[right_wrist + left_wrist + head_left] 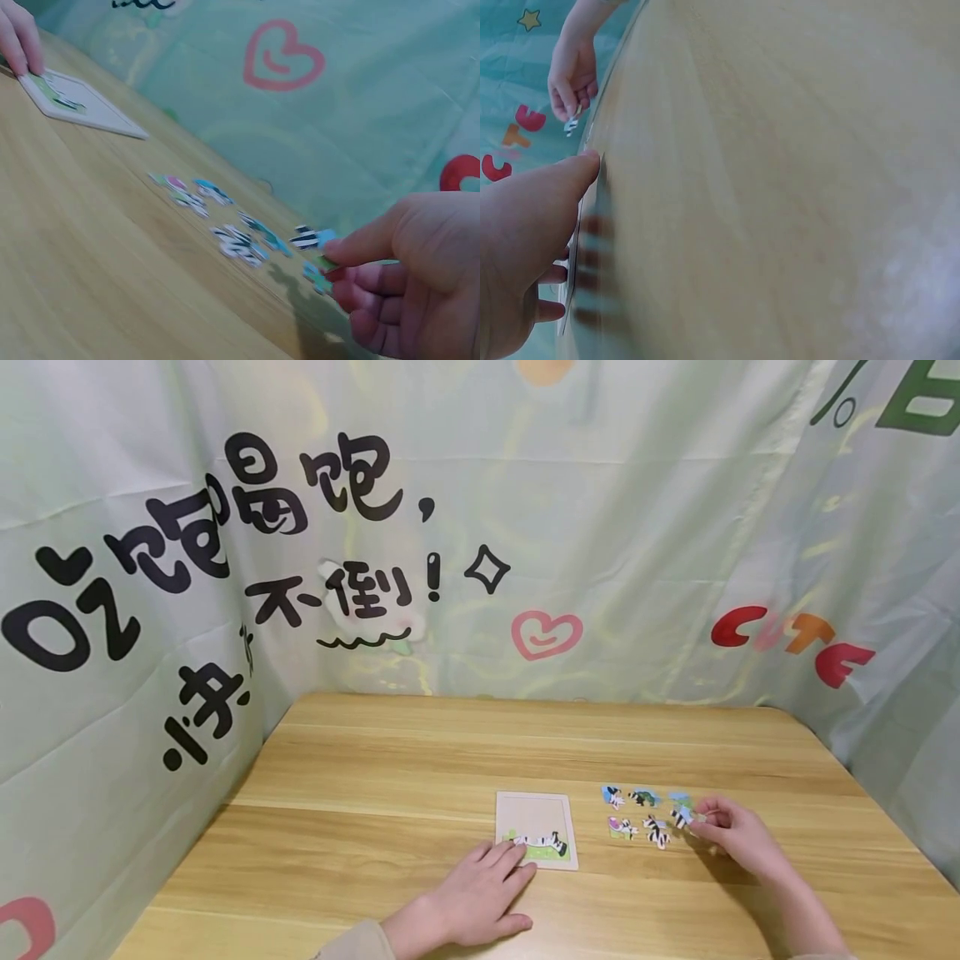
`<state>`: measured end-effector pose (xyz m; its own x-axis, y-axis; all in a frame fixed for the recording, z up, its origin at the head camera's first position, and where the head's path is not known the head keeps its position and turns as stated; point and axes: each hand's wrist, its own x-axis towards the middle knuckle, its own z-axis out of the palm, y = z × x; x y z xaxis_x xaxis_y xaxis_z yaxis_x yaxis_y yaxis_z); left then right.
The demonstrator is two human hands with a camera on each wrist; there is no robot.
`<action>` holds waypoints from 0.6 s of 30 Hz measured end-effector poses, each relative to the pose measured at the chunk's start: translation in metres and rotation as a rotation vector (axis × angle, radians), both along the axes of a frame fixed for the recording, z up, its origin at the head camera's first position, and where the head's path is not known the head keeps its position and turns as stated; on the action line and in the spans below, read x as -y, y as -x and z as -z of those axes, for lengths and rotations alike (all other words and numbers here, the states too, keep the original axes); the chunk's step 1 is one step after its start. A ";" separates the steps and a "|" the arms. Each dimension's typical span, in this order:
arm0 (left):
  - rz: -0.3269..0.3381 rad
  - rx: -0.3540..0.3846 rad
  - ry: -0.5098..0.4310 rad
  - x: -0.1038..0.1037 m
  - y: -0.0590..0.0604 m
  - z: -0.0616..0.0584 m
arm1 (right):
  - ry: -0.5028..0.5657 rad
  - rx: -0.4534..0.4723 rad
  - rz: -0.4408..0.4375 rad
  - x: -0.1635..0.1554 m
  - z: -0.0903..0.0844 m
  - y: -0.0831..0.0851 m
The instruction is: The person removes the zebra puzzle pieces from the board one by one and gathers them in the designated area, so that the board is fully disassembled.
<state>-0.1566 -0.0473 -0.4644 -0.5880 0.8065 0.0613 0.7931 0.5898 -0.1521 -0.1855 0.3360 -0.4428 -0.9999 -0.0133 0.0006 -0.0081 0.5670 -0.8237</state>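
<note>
My left hand [483,889] lies palm down, its outstretched fingers resting on the lower left of a pale puzzle board [531,814]. Fitted pieces along the board's bottom show green grass and zebra stripes [553,842], partly under the fingers. Off to the right, my right hand [738,835] pinches a striped blue-and-green puzzle piece [306,238] between thumb and fingers, raised above the table in the right wrist view. Beside that hand lie loose pieces: a striped zebra piece [656,832], a pink-and-green piece [621,828] and several with blue.
The wooden table [375,793] extends around the board and pieces. A printed cloth [637,527] hangs behind it and along both sides. The loose pieces lie in a small group to the board's right.
</note>
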 end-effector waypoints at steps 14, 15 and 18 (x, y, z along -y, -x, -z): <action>0.003 -0.006 -0.004 0.000 0.000 0.002 | -0.292 -0.012 -0.004 -0.015 0.003 0.004; 0.006 -0.014 -0.006 0.000 0.001 0.002 | -0.311 -0.021 -0.006 -0.014 0.003 0.004; 0.014 -0.031 -0.003 0.000 0.001 0.003 | -0.341 -0.046 -0.007 -0.013 0.003 0.005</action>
